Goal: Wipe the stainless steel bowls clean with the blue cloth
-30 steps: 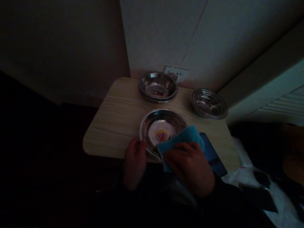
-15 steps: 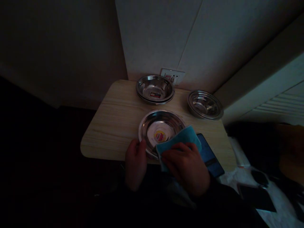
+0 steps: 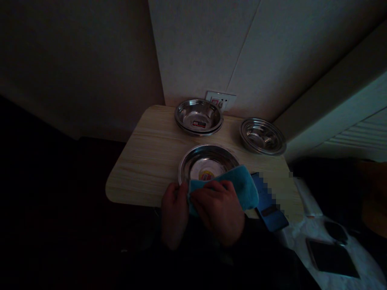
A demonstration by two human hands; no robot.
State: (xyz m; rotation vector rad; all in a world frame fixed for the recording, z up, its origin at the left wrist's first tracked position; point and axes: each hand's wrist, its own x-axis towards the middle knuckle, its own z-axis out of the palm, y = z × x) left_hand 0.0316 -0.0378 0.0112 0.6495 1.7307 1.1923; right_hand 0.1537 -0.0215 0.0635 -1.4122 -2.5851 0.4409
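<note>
A shiny metal basin (image 3: 193, 159) with a round yellow and red label on its bottom lies at the near edge of the table. My left hand (image 3: 174, 213) is closed on the basin's near left rim, thumb uppermost. Folded in my right hand (image 3: 220, 209) is a turquoise cloth (image 3: 243, 187), pressed over the near rim of the basin close to the left thumb. The cloth and the right hand hide the basin's near side.
Stacked metal basins (image 3: 198, 117) stand at the back by a wall socket (image 3: 220, 98). More nested metal bowls (image 3: 262, 137) are at the right rear. A phone (image 3: 270, 207) lies at the table's (image 3: 136, 161) right front. Beyond it is a dark flat object (image 3: 332, 257).
My right hand has slid the cloth leftward along the near rim, up to my left hand. The left hand keeps its grip. The whole view has shifted slightly.
</note>
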